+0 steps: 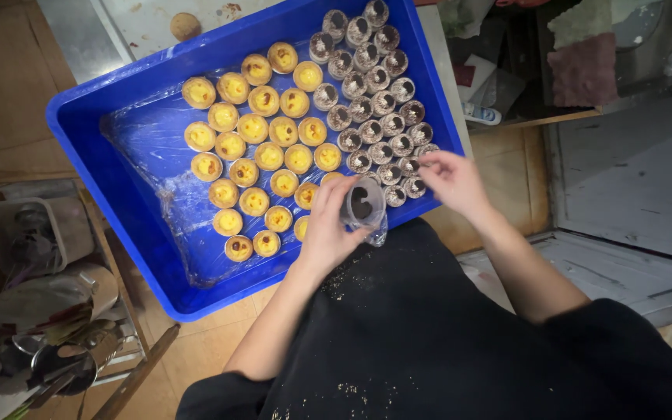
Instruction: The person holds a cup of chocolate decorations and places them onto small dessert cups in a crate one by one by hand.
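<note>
A blue plastic tray (95, 167) lined with clear film lies in front of me. Several yellow egg tarts (262, 155) fill its middle, and several small foil tart cups (375, 117) with dark crumbs stand along its right side. My left hand (328, 225) grips a stack of clear foil-like cups (365, 208) with a dark smear inside, held over the tray's near right corner. Just above the foil cups at the tray's right edge hovers my right hand (453, 180), its fingers pinched together. I cannot tell whether they hold anything.
A black apron (429, 342) dusted with crumbs covers my lap. At the lower left stand a clear container (29, 233) and metal utensils (64, 358). Cloths (585, 58) and clutter lie at the upper right beside a grey surface (631, 179).
</note>
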